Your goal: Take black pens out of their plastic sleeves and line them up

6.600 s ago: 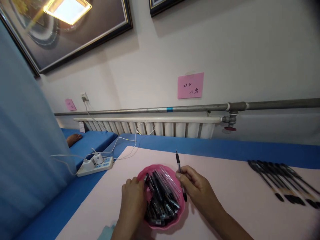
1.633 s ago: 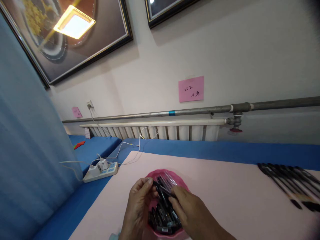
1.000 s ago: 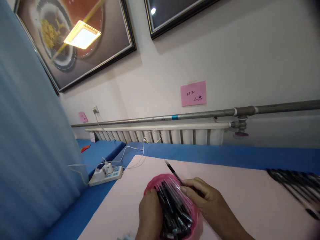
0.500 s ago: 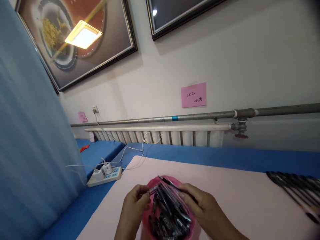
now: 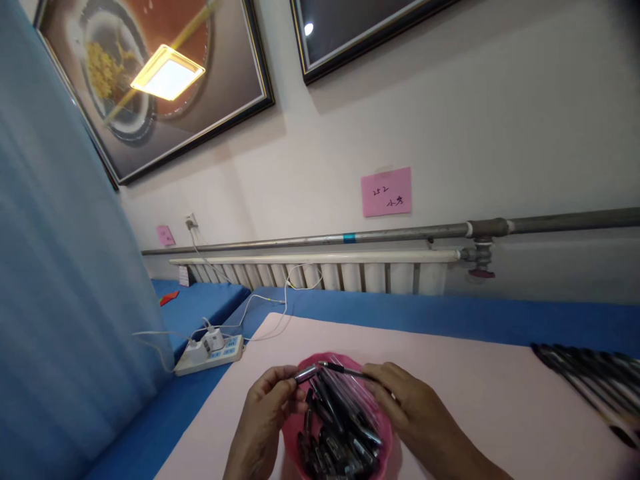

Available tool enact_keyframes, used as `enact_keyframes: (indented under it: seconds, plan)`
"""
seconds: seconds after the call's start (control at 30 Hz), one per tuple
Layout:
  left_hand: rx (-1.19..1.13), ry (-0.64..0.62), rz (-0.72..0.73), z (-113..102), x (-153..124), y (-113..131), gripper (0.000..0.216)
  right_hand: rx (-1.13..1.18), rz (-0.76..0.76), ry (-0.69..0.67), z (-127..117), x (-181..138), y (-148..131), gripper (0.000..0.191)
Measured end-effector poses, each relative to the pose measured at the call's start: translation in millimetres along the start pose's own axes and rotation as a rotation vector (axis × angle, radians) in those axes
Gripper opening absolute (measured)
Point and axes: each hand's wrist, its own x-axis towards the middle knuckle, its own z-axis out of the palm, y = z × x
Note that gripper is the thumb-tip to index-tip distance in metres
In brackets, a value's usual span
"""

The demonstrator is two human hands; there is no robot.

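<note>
A pink basket [image 5: 327, 358] stands near the front of the pink sheet, filled with black pen caps [image 5: 330, 450] and clear pen barrels [image 5: 353, 393]. Above its left rim, my left hand [image 5: 263, 413] pinches a pen cap [image 5: 306, 375] between thumb and fingers, its mouth facing right. My right hand [image 5: 405, 407] is closed on a black pen [image 5: 345, 369] above the right rim. The pen's tip points left and lies right at the cap's mouth; whether they touch I cannot tell.
Several black pens [image 5: 595, 383] lie in a row on the pink sheet [image 5: 460, 380] at the right. A power strip [image 5: 210, 353] with white plugs and cables sits on the blue table cover at the left. A blue curtain [image 5: 70, 267] hangs at the left; behind runs a radiator [image 5: 380, 273].
My left hand has raised the cap and turned it toward the pen. My right hand has brought the pen's tip down level with the cap's mouth.
</note>
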Motion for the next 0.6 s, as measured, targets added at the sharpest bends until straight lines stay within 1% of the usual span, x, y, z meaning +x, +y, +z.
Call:
enact_keyframes:
  seconds: [0.13,0.3,0.43,0.5,0.6]
  plan:
    - [0.011,-0.017,0.005,-3,0,-2,0.024,-0.059,-0.013,-0.029,-2,0,-2,0.025]
    - [0.093,-0.062,0.024,-7,2,-6,0.019,-0.206,-0.089,-0.065,-4,0,-5,0.025]
    - [0.105,-0.085,0.022,-2,2,-8,0.022,-0.315,-0.124,-0.116,-1,-1,-7,0.022]
    - [0.087,-0.086,0.014,2,2,-9,0.023,-0.288,-0.132,-0.140,3,-2,-10,0.023]
    - [0.071,-0.090,0.010,5,2,-12,0.024,-0.184,-0.126,-0.147,12,-5,-15,0.023]
